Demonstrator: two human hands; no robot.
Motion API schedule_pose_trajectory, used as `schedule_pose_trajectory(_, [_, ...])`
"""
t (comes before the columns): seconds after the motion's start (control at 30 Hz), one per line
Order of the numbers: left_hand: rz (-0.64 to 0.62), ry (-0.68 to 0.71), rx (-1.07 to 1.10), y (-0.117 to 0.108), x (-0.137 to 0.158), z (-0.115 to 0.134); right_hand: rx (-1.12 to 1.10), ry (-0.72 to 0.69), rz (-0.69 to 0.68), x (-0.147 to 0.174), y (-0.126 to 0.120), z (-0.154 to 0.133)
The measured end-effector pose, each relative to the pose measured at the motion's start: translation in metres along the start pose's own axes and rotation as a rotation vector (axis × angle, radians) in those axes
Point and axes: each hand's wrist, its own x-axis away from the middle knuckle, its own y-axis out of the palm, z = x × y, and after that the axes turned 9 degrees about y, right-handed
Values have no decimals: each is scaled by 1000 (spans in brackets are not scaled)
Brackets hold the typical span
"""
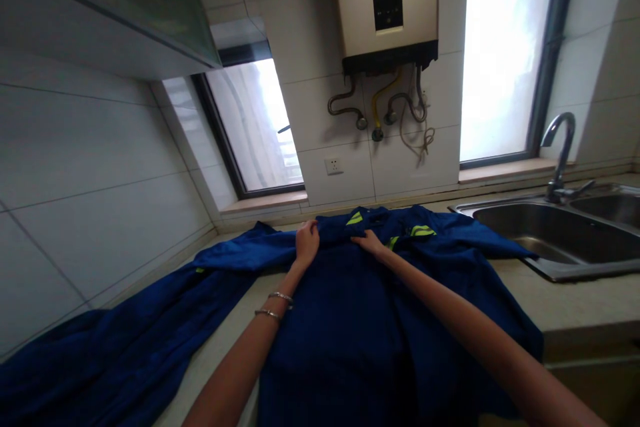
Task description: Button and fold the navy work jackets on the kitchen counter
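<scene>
A dark blue work jacket (345, 307) with yellow-green stripes lies spread over the counter, its lower part hanging over the front edge. My left hand (307, 241), with two bracelets on the wrist, is closed on the cloth near the shoulder at the back. Beside the striped patch at the chest, my right hand (370, 242) pinches the jacket between thumb and fingers. One sleeve stretches left under my left hand's side, and the other reaches right to the sink's rim. Parts of the fingertips are hidden by cloth.
Another dark blue garment (115, 340) lies along the left counter. At the right is a steel sink (555, 273) with a faucet (563, 147). A water heater (390, 7) with pipes hangs on the tiled wall, above a socket (333, 166). A cabinet (110, 7) juts out upper left.
</scene>
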Motion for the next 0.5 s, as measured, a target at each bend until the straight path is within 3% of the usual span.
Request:
schedule_pose_trajectory(0.13, [-140, 191, 19, -16, 19, 41, 51, 34, 80, 2, -29, -18])
schedule_pose_trajectory(0.23, [-455, 432, 69, -32, 55, 85, 163, 36, 75, 27, -42, -31])
schedule_pose_trajectory(0.33, [-842, 721, 83, -47, 99, 119, 635, -161, 138, 80, -44, -34])
schedule_pose_trajectory(0.4, [-978, 789, 56, -54, 120, 130, 1025, -374, 140, 130, -41, -25])
schedule_pose_trajectory(0.5, [-958, 644, 12, -59, 128, 133, 1328, -586, -220, 210, -34, 14])
